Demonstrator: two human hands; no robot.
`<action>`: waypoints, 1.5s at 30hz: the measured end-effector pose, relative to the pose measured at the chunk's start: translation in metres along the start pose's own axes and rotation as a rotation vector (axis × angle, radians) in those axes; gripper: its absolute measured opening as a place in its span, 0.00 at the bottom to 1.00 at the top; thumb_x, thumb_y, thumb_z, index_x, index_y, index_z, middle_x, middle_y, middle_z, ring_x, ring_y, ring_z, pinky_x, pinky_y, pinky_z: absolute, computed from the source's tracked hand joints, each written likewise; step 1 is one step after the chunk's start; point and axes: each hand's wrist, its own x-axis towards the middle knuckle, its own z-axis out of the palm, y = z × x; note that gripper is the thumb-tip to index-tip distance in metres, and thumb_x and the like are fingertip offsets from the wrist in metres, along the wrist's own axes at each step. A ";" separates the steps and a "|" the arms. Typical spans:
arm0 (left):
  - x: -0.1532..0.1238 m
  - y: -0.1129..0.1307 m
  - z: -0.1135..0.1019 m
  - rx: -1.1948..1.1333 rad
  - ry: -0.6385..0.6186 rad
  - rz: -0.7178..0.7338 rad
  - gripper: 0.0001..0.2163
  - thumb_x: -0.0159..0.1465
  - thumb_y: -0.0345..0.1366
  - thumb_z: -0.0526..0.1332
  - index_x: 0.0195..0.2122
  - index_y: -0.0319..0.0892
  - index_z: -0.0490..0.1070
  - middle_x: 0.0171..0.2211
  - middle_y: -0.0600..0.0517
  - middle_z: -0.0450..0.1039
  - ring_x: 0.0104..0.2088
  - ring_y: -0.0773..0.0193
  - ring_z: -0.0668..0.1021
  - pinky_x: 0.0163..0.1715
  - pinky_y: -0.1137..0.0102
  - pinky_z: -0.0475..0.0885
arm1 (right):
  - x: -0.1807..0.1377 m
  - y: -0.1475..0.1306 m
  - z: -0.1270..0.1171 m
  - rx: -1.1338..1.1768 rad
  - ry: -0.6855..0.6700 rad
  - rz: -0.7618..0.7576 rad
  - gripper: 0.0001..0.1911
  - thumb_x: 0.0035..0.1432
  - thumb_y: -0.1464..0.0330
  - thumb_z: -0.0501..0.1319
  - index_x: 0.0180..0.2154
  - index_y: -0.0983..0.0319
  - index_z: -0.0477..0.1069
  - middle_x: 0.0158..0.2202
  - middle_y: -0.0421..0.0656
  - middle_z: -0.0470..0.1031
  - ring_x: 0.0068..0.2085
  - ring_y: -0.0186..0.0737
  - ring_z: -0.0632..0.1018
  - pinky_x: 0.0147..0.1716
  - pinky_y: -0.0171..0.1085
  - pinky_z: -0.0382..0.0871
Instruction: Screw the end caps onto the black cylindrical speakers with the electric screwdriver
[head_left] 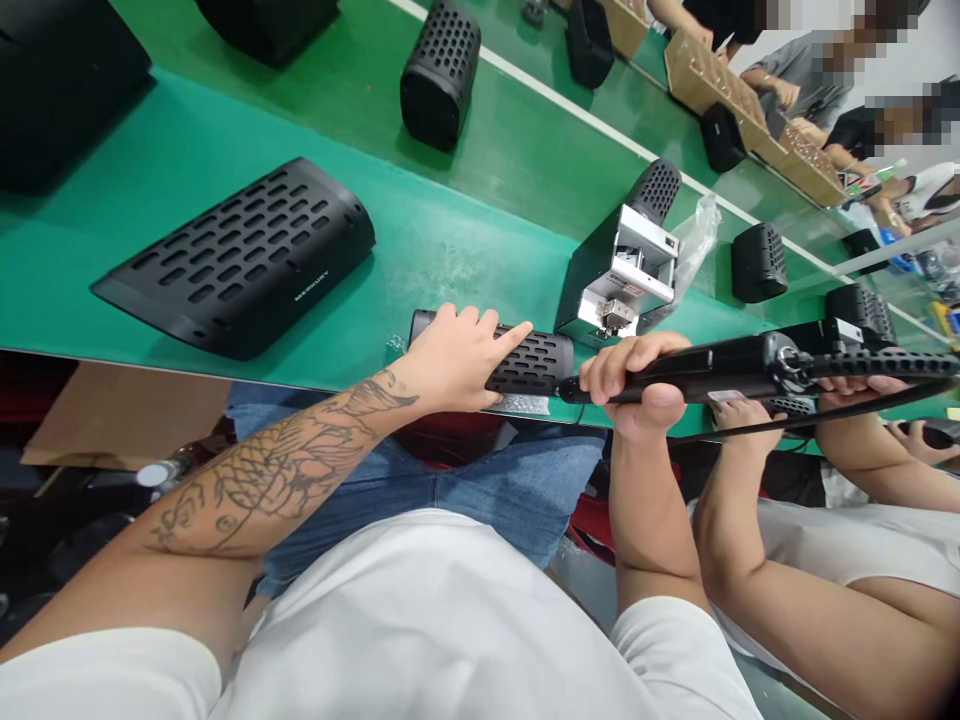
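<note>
My left hand (461, 355) holds a black housing with slotted holes (534, 360) against the bench near its front edge. The fingers reach over its top and the thumb is at the near side. My right hand (634, 380) is closed around a black electric screwdriver (705, 370), held nearly level. Its tip points left and meets the right end of the housing; the exact contact point is too small to make out. A piece of bubble wrap (525, 404) shows under the housing. Just beyond my right hand stands a screw feeder (630, 275) with a silver front.
A larger-looking black housing marked MERKURY (247, 260) lies at the left on the green bench (465, 240). Another housing (441, 75) stands farther back. A clear plastic bag (697, 245) is by the feeder. A co-worker's arm (750, 500) is close on my right.
</note>
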 end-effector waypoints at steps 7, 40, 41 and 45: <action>0.001 -0.003 0.001 -0.034 0.005 -0.010 0.49 0.71 0.54 0.75 0.88 0.47 0.57 0.65 0.30 0.78 0.61 0.29 0.81 0.58 0.48 0.66 | -0.004 0.007 0.005 0.014 -0.040 -0.023 0.21 0.63 0.51 0.80 0.34 0.54 0.75 0.19 0.30 0.72 0.14 0.33 0.69 0.19 0.35 0.71; -0.060 -0.074 0.123 -0.824 0.531 -0.005 0.55 0.69 0.54 0.77 0.87 0.47 0.47 0.82 0.32 0.64 0.82 0.34 0.72 0.83 0.36 0.67 | 0.068 0.034 -0.089 -0.485 0.605 -0.201 0.26 0.64 0.39 0.73 0.36 0.52 0.73 0.20 0.30 0.70 0.17 0.39 0.73 0.19 0.41 0.71; -0.060 -0.074 0.123 -0.828 0.530 -0.008 0.55 0.68 0.54 0.78 0.87 0.46 0.47 0.82 0.32 0.65 0.82 0.33 0.72 0.83 0.36 0.67 | 0.065 0.028 -0.083 -0.477 0.610 -0.203 0.26 0.64 0.40 0.74 0.36 0.53 0.73 0.20 0.30 0.70 0.17 0.39 0.72 0.19 0.41 0.71; -0.059 -0.075 0.122 -0.840 0.512 -0.041 0.57 0.65 0.54 0.80 0.87 0.46 0.50 0.81 0.32 0.66 0.81 0.32 0.72 0.83 0.36 0.67 | 0.041 -0.002 -0.042 -0.345 0.537 -0.218 0.24 0.66 0.39 0.73 0.38 0.51 0.75 0.21 0.30 0.70 0.16 0.39 0.71 0.19 0.41 0.71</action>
